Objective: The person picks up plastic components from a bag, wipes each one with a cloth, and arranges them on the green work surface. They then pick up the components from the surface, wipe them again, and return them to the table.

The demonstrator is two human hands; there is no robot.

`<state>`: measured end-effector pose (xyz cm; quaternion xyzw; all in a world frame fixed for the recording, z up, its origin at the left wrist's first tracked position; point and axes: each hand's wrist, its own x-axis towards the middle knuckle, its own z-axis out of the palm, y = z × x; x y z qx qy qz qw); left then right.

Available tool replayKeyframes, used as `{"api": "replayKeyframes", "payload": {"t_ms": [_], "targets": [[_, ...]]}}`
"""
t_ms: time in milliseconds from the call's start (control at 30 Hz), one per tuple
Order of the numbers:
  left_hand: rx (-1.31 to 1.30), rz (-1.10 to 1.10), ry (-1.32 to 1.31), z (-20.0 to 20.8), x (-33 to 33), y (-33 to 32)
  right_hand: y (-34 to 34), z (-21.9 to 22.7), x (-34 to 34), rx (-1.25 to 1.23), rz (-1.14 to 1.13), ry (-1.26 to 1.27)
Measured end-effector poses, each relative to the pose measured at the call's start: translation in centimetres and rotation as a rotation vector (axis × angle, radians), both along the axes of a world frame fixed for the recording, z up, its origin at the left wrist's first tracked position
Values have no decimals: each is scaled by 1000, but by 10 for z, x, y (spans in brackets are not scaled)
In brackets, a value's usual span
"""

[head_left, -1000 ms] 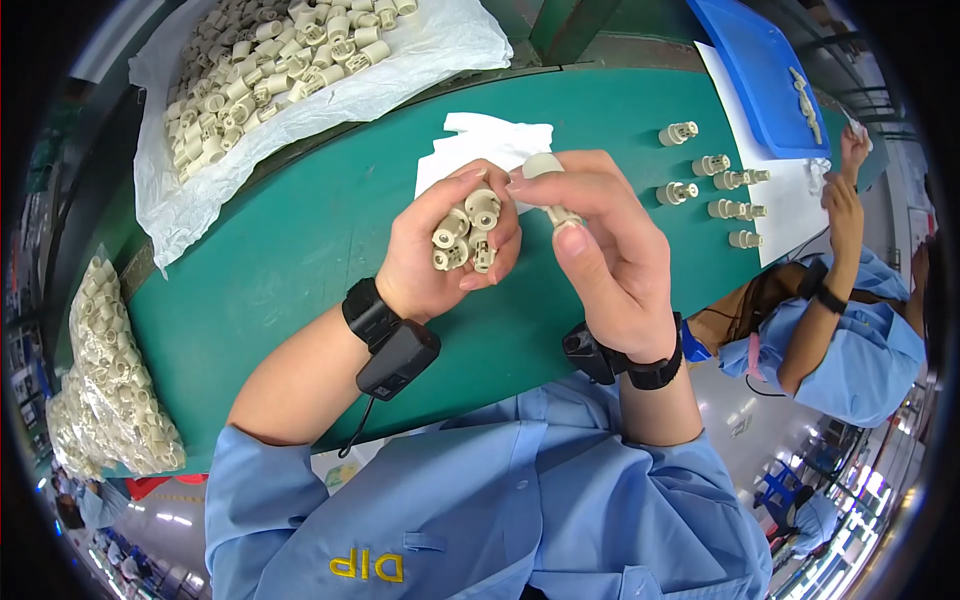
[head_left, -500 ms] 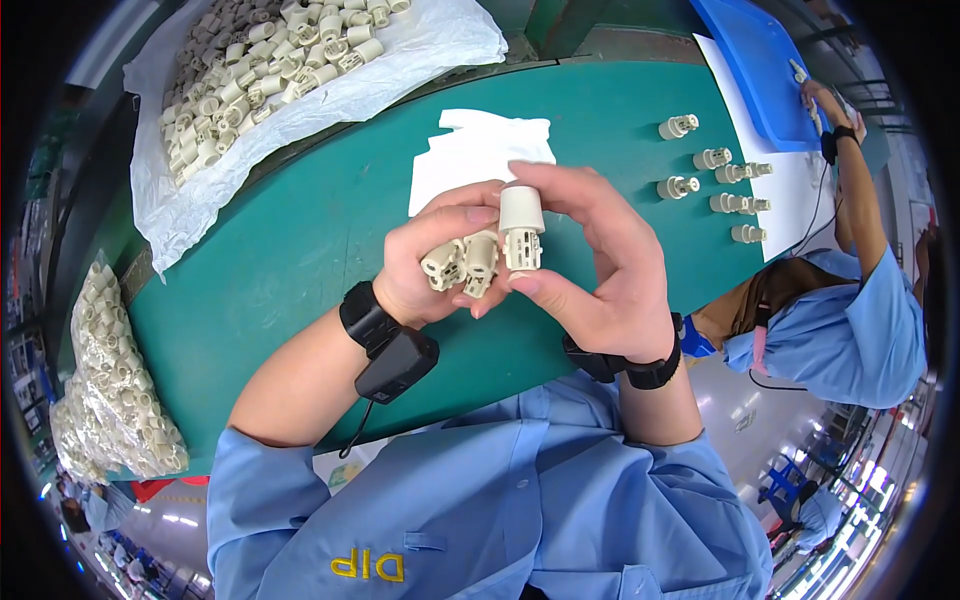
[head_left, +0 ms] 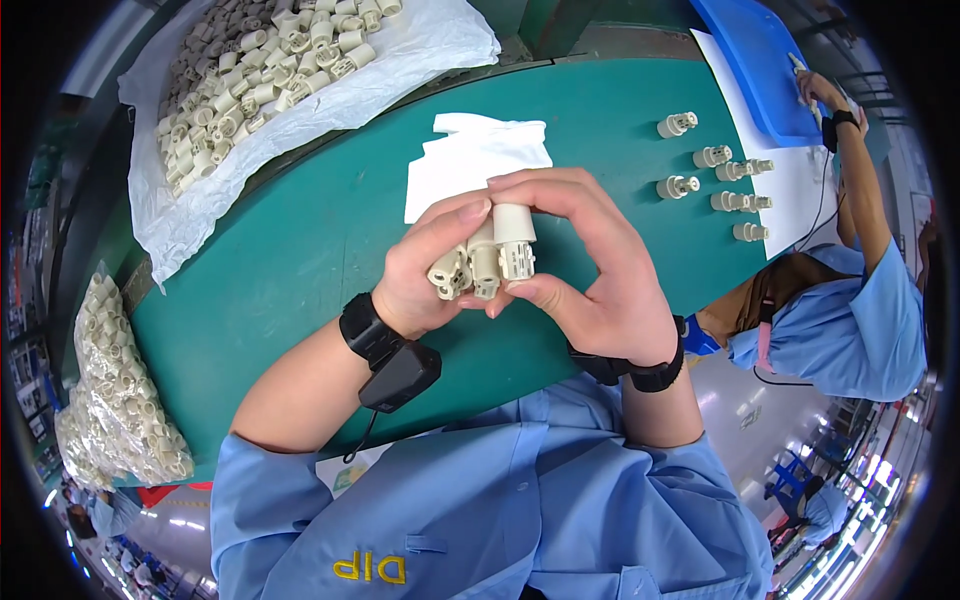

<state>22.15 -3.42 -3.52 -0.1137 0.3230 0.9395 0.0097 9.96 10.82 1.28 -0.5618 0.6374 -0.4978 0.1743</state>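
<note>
My left hand (head_left: 412, 270) is closed around two cream cylindrical plastic pieces with slotted ends; one piece (head_left: 450, 272) lies to the left of the other piece (head_left: 484, 262). Between the bent fingers and thumb of my right hand (head_left: 615, 275) stands a third cream plastic piece (head_left: 514, 235), smooth cap up and slotted end down. It sits side by side with the pair, and both hands meet around the group. Some fingertips behind the pieces are hidden. Just beyond my hands lies a flat white sheet-like stack (head_left: 475, 155).
Several similar pieces (head_left: 678, 187) lie on the green table (head_left: 330, 255) at right. A heaped white liner bag (head_left: 400, 65) is at far left; a filled clear bag (head_left: 120, 390) stands nearer. A co-worker's hand (head_left: 822, 92) is by a blue tray (head_left: 750, 65).
The piece in my right hand has moved slightly down and left, closer against the pair. The pair in my left hand has turned a little, now hanging more upright.
</note>
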Motion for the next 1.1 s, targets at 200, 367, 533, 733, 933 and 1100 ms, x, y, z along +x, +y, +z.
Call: {"api": "replayKeyframes", "payload": {"t_ms": [200,367,533,733,933,1100], "targets": [[-125,-92,168,-8,-2,-1,1,-1,-2,42,42,46],[-91,-48,183,-8,-1,2,-1,-3,-3,69,88,-29],[-142,-39,241,-13,-4,3,0,-2,-3,63,96,-57],[-132,-64,274,-18,-2,1,0,0,0,57,157,-77],[-93,2,195,0,-3,1,15,-7,5,-43,-58,-342],[-508,221,391,47,2,-51,45,-20,-14,65,-308,-513]]}}
